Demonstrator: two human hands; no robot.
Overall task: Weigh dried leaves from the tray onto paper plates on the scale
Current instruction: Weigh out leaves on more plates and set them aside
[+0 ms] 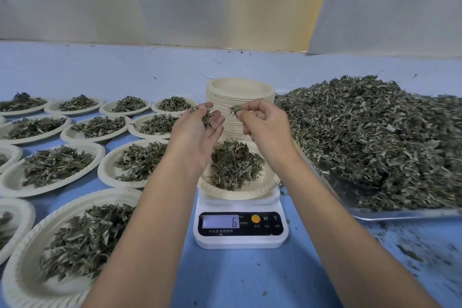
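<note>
A white digital scale (240, 229) stands in front of me, its display showing a 6. On it sits a paper plate (262, 189) with a small heap of dried leaves (235, 165). My left hand (197, 130) hovers palm up above the plate's left side, cupping a few dried leaves in loosely curled fingers. To its right, my right hand (260, 120) pinches a small tuft of leaves between thumb and fingertips. A metal tray (400, 215) on the right holds a big pile of dried leaves (375, 132).
A tall stack of bare paper plates (237, 97) stands just behind the scale and my hands. Several filled plates (55, 167) cover the blue table on the left. Leaf crumbs lie scattered on the cloth at the right front. A pale wall rises behind.
</note>
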